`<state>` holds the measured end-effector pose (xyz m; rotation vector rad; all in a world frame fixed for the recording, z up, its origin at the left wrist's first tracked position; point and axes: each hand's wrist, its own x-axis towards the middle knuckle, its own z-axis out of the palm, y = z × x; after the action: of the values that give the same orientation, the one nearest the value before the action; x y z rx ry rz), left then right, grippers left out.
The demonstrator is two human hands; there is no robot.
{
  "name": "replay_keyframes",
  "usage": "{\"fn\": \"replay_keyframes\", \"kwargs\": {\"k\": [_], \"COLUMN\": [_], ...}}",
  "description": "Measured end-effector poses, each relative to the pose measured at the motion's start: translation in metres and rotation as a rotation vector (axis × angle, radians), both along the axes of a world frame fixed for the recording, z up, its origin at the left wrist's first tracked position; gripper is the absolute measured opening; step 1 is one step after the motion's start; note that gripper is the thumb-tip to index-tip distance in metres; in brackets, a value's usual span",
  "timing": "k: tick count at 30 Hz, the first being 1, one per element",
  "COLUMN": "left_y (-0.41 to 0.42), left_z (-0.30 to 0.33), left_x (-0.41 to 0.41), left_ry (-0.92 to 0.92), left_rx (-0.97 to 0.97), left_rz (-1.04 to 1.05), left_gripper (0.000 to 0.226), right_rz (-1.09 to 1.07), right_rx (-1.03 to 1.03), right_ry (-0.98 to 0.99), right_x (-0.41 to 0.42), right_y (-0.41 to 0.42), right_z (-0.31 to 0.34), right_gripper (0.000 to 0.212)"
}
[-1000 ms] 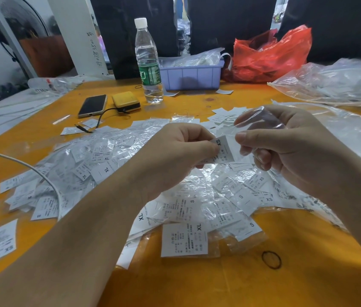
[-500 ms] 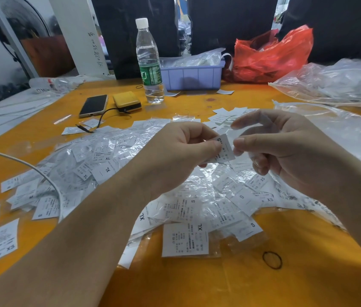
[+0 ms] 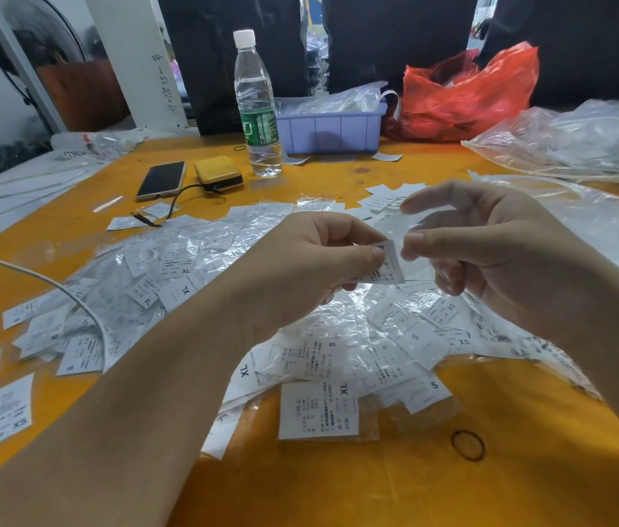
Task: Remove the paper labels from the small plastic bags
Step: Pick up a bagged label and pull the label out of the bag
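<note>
The paper label sat pinched at its left edge between the thumb and forefinger of my left hand, held in the air above the middle of the heap; a second earlier it had still lain inside the small plastic bag, with the XS mark showing beside my right thumb, and now most of the slip stood clear and lower, at about seven o'clock from the film; the bag itself was a thin blurred sheet between the thumb and forefinger of my right hand, and I could not tell from the picture whether those fingers truly nipped it or only touched it, for the forefinger had lifted and straightened toward eleven o'clock while the other fingers stayed curled beneath; I judged that the pull was nearly done, the label all but free, and that the next need was to part the two and drop each on its own side; outward from there, the pile of bagged labels spread under both wrists from nine o'clock round to four on the orange table; a black rubber band lay at five o'clock; at twelve stood the water bottle with the lilac tray just right of it, and the phone lay at eleven.
</note>
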<state>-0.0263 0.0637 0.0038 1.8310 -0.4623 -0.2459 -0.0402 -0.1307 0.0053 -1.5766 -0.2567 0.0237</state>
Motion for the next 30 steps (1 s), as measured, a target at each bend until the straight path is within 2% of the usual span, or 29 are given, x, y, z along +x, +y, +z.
{"fn": "replay_keyframes", "kwargs": {"k": [9, 15, 23, 30], "left_y": [0.0031, 0.0053, 0.0052, 0.0062], "left_z": [0.0012, 0.0015, 0.0024, 0.0046], "left_x": [0.0008, 0.0026, 0.0009, 0.002], "left_ry": [0.036, 0.098, 0.081, 0.07], "left_rx": [-0.062, -0.115, -0.09, -0.184], "left_rz": [-0.038, -0.106, -0.087, -0.032], "left_gripper": [0.014, 0.037, 0.028, 0.028], "right_rz": [0.062, 0.06, 0.02, -0.035], "right_rx": [0.006, 0.013, 0.031, 0.103], "right_ry": [-0.006, -0.02, 0.012, 0.034], "right_x": [-0.001, 0.001, 0.0035, 0.0049], "right_y": [-0.0001, 0.0007, -0.0029, -0.0052], "right_z": [0.0009, -0.0012, -0.0012, 0.0008], "right_gripper": [0.041, 0.041, 0.039, 0.038]}}
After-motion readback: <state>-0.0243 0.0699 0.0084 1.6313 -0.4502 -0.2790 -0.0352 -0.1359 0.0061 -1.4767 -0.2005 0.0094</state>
